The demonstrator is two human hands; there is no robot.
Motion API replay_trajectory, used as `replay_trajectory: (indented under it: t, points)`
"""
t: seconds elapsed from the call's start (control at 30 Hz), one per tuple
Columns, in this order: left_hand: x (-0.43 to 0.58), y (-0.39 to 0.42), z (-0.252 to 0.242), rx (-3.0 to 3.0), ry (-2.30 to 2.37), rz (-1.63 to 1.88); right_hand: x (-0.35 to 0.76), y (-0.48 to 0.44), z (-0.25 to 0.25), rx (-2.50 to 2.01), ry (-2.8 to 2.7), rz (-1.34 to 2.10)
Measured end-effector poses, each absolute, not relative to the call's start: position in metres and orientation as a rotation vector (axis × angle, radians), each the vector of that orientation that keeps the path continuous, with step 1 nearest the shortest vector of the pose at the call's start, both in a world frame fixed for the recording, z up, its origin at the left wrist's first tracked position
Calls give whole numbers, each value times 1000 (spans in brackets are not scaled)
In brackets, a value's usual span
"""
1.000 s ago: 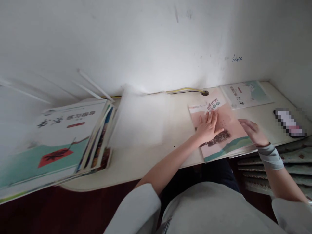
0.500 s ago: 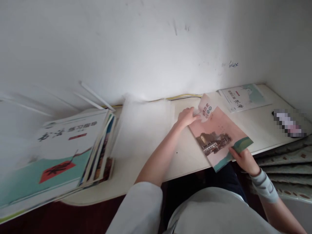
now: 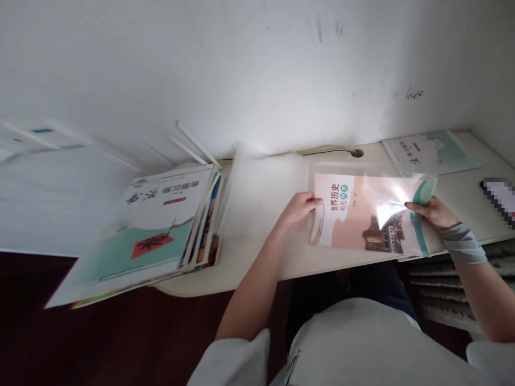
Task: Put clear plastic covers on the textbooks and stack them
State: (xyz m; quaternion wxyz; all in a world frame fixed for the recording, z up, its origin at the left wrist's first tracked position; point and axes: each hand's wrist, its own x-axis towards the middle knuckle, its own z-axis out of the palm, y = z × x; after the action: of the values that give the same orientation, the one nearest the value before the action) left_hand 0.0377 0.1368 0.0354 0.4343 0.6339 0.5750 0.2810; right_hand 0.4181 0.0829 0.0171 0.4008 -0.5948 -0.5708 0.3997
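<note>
A pink history workbook (image 3: 346,228) with a photo of buildings and a green corner lies over the white table, held at both ends. It sits in a clear plastic cover (image 3: 341,168), whose see-through margin shows past the upper edge and which throws a bright glare. My left hand (image 3: 300,210) pinches the left edge between thumb and fingers. At the opposite edge, my right hand (image 3: 436,213) grips the green end, thumb on top and the other fingers underneath; a grey wrap circles that wrist.
To the left is a stack of books (image 3: 164,214), calligraphy book on top. Translucent plastic sheets (image 3: 257,198) lie beside it. A calligraphy book (image 3: 432,153) lies at the back right, near a pixelated phone-like object (image 3: 501,201). A yellow cable (image 3: 325,148) runs along the wall.
The workbook has turned from slanted to nearly level, and its plastic cover now lies smoother over it. My right hand has risen with its end. The view has shifted left.
</note>
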Motion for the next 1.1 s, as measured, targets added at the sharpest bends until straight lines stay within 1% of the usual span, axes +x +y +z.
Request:
replay_trajectory:
  t: [0.17,0.3,0.37,0.47,0.6,0.8,0.9,0.93,0.97,1.07,1.1]
  points:
    - [55,143,17,1271,1215,963,421,79,18,-1420,-1250,1211]
    - [55,139,12,1216,1105,979,428,99,41,-1278,-1154,1186]
    - [53,137,11,1246,1089,945,428,115,64,-1243,-1266,1203]
    - [52,136,11,1318,1138,919,420,145,103,-1245,-1595,1372]
    - [53,135,9,1426,1224,906,403,184,139,-1098,-2030,1522]
    - [57,131,13,1498,1310,854,360,209,163,-1049,-2467,1668]
    - [58,130,18,1519,1341,829,332,212,164,-987,-2523,1731]
    - [58,129,20,1523,1348,825,322,214,162,-1042,-2557,1662]
    - [59,129,22,1525,1353,822,312,215,160,-1126,-2618,1509]
    - [60,127,25,1533,1375,812,285,220,149,-1270,-2823,781]
    - [60,127,25,1535,1383,810,278,220,146,-1257,-2875,615]
